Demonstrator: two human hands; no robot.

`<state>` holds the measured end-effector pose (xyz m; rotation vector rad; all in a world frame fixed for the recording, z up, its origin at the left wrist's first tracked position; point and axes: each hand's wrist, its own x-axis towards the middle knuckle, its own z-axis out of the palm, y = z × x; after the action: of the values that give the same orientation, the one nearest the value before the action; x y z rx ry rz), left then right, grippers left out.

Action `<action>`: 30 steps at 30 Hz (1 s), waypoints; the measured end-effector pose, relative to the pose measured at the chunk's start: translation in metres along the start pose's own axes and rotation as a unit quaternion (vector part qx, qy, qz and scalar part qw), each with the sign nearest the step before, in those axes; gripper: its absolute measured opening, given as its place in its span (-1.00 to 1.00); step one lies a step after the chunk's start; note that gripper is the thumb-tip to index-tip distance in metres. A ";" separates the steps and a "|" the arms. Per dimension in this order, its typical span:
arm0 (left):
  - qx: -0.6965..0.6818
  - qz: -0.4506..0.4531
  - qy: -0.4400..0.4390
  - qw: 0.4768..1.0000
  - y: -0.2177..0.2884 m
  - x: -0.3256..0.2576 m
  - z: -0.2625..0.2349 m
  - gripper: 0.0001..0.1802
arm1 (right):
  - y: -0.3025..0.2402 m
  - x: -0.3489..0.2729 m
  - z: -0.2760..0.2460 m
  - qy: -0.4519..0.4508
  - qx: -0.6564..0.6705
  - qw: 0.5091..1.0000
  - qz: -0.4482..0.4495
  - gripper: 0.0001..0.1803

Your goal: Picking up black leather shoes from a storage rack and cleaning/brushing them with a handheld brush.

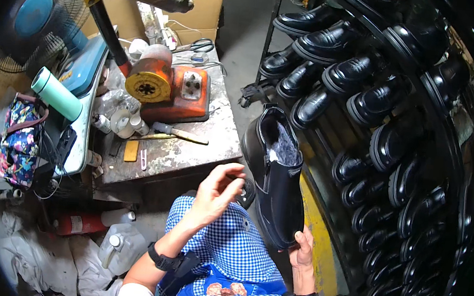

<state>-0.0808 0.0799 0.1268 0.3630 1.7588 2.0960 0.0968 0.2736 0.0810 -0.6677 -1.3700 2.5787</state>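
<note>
as the black shoe (282, 194), centre frame, is pinched at one end by right hand (302, 251), it could be dropped, left hand (216, 196) loosely curled.

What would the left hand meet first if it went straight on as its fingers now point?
Probably the black shoe that the right hand holds, though the depth between is unclear.

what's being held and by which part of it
The right hand holds a black shoe by its toe end; the left hand appears to hold nothing.
</note>
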 end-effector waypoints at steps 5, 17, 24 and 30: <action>0.264 0.151 -0.007 0.953 0.016 0.011 0.016 -0.72 | 0.002 0.000 0.005 -0.009 0.003 1.000 0.016 -0.36; -0.134 0.037 0.007 0.990 0.028 0.010 -0.008 -0.84 | 0.014 0.007 0.012 -0.018 0.024 0.999 0.038 -0.37; -0.099 -0.007 0.132 0.986 0.019 0.016 -0.025 -0.66 | 0.021 0.004 0.007 0.050 -0.011 0.997 -0.057 -0.47; -0.012 -0.023 0.214 0.976 -0.042 -0.017 -0.069 -0.71 | 0.035 0.006 -0.010 0.184 -0.241 0.938 -0.169 -0.22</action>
<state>-0.0902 0.0174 0.0732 -0.1521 1.9432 2.2831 0.0989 0.2635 0.0461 -0.8387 -1.8005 1.7542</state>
